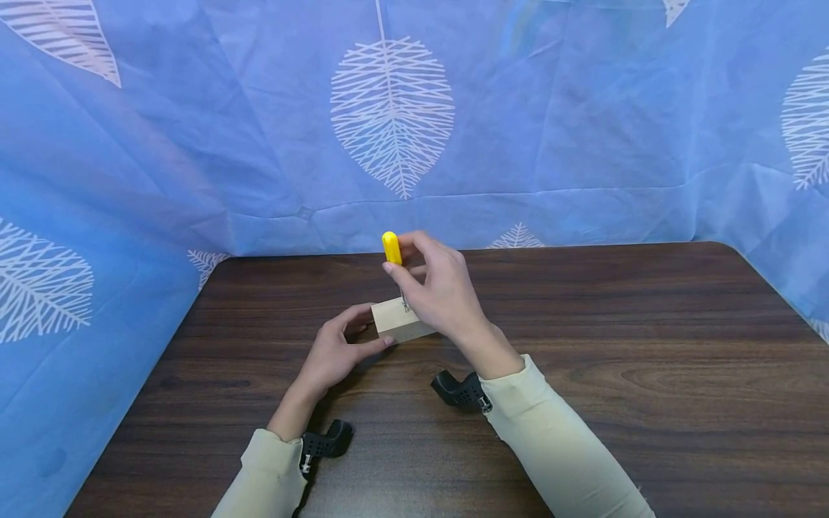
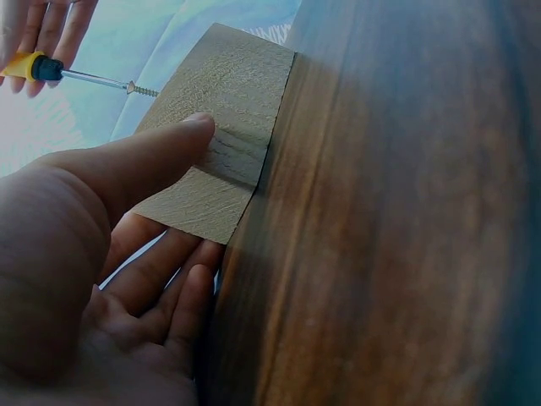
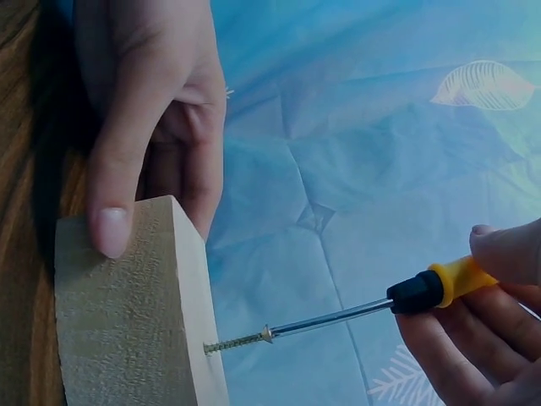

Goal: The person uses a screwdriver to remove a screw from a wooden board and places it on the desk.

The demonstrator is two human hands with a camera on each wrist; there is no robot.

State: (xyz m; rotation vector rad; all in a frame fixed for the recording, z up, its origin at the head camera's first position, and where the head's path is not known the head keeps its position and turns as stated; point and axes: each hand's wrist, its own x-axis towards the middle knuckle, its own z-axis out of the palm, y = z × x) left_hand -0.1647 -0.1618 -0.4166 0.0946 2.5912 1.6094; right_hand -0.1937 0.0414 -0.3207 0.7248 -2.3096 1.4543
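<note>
Head view: a blue cloth [image 1: 285,108] printed with white leaves hangs beyond the fingers of both hands, and a dark wood-grained table [image 1: 648,316] spreads beneath them. Pale sleeves [image 1: 557,439] reach in from behind the fingers. The right hand [image 1: 447,288] is raised higher than the left, its thumb and fingers pinching the yellow handle of a screwdriver [image 3: 418,293]. The left hand [image 1: 333,356] grips a pale wooden block [image 1: 398,329], with the thumb laid along the near face and the other fingers bent round behind. The block is against the table top, between the left thumb and fingers and below the right fingertips. Black wrist devices [image 1: 327,440] sit behind the fingers, one at each cuff. From the right fingers the screwdriver's metal shaft runs down to a screw [image 3: 237,342], meeting its head. The screw, smallest of all, stands out from the block's upper face, beyond the left fingertips; how deep its tip sits cannot be told.
</note>
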